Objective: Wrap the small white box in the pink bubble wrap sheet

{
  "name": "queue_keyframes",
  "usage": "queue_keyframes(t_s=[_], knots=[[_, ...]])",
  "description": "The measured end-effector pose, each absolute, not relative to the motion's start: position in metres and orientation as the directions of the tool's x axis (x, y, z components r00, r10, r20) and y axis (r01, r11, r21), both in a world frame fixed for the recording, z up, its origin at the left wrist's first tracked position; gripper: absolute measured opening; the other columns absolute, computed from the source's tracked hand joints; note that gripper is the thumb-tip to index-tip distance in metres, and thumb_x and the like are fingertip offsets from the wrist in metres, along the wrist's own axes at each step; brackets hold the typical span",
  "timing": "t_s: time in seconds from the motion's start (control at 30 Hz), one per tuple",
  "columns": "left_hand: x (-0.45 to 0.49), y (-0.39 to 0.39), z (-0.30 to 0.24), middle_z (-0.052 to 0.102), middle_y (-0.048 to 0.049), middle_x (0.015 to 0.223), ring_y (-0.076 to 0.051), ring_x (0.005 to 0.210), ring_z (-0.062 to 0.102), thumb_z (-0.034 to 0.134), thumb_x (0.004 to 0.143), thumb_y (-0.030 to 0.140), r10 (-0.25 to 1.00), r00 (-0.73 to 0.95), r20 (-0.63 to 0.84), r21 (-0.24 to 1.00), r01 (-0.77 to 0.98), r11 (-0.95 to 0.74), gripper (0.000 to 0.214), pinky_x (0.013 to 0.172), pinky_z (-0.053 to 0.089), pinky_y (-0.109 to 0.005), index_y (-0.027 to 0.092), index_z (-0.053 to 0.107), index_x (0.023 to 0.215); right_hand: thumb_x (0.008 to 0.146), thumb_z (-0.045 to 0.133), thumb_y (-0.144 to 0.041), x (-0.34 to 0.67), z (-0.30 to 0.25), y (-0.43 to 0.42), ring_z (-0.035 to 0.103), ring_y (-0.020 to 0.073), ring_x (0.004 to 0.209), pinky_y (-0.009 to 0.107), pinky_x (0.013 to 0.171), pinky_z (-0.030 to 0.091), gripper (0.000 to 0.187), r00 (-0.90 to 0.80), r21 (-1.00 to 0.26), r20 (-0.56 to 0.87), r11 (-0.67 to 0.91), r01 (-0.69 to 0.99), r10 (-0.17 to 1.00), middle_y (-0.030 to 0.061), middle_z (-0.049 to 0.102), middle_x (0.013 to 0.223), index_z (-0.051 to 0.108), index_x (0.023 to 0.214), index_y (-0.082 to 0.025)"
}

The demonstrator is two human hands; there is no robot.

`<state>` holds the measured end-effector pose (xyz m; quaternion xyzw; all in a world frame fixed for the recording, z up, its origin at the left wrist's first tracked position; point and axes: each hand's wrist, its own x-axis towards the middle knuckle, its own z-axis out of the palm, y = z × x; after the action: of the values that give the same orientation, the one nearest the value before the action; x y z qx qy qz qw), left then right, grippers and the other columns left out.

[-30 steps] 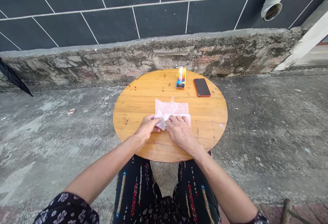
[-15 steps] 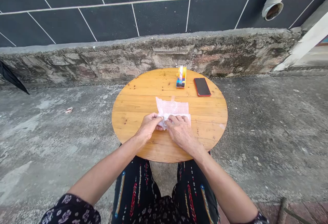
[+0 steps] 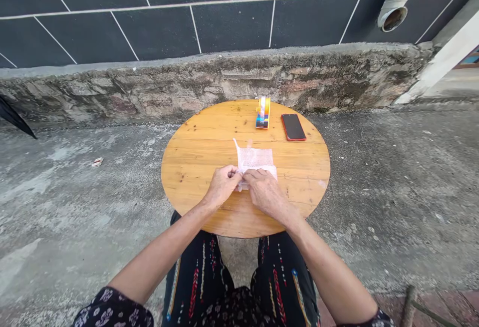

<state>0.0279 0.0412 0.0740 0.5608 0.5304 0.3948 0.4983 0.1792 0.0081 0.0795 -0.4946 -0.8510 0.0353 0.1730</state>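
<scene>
A round wooden table (image 3: 194,167) stands on grey concrete floor (image 3: 392,177) before a dark tiled wall (image 3: 168,27).

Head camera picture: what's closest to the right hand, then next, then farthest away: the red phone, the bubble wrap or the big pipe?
1. Bubble wrap: in the grip of the right hand.
2. Red phone: farther back on the table, right side.
3. Pipe: far off, upper right.

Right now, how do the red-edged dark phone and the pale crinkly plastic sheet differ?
The red-edged dark phone lies untouched; the pale crinkly plastic sheet is held by the left hand and right hand. The phone is flat and dark; the sheet is translucent, with one corner lifted. Both rest on the round wooden table.
</scene>
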Motion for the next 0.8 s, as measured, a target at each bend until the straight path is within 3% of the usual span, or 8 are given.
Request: queue_keyframes(t_s=[0.23,0.47,0.63,0.8], knots=[[0.025,0.039,0.072,0.059,0.0026,0.05,-0.012,0.051,0.056,0.057,0.075,0.023,0.982,0.181,0.059,0.917,0.379,-0.125,0.011,0.056,0.043,-0.021,0.018,0.061,0.066,0.079,0.045,0.002,0.184,0.087,0.009,0.058,0.021,0.093,0.032,0.087,0.038,0.033,-0.413,-0.315,0.276,0.488,0.814,0.868,0.0057,0.068,0.097,0.061,0.1,-0.017],[0.028,0.036,0.072,0.061,0.0016,0.054,-0.013,0.052,0.054,0.059,0.078,0.028,0.973,0.207,0.105,0.858,0.475,-0.193,0.014,0.055,0.039,-0.022,0.018,0.066,0.071,0.078,0.042,0.003,0.186,0.087,0.01,0.059,0.0198,0.086,0.03,0.077,0.042,0.034,-0.333,-0.401,0.255,0.413,0.818,0.908,0.0063,0.065,0.092,0.053,0.102,-0.018],[0.028,0.034,0.073,0.064,-0.0017,0.063,-0.015,0.057,0.055,0.06,0.073,0.021,0.944,0.289,0.157,0.795,0.531,-0.294,0.012,0.057,0.039,-0.024,0.017,0.071,0.076,0.08,0.04,0.003,0.19,0.088,0.013,0.062,0.0177,0.094,0.029,0.078,0.048,0.037,-0.322,-0.493,0.255,0.41,0.768,0.912,0.0095,0.06,0.115,0.05,0.11,-0.017],[0.023,0.034,0.072,0.066,-0.0039,0.075,-0.015,0.063,0.056,0.052,0.069,0.008,0.874,0.429,0.228,0.647,0.604,-0.465,0.028,0.063,0.042,-0.026,0.018,0.073,0.084,0.081,0.038,0.005,0.193,0.082,0.017,0.062,0.018,0.104,0.031,0.087,0.049,0.043,-0.371,-0.449,0.297,0.472,0.759,0.88,0.0116,0.057,0.126,0.056,0.115,-0.015]])
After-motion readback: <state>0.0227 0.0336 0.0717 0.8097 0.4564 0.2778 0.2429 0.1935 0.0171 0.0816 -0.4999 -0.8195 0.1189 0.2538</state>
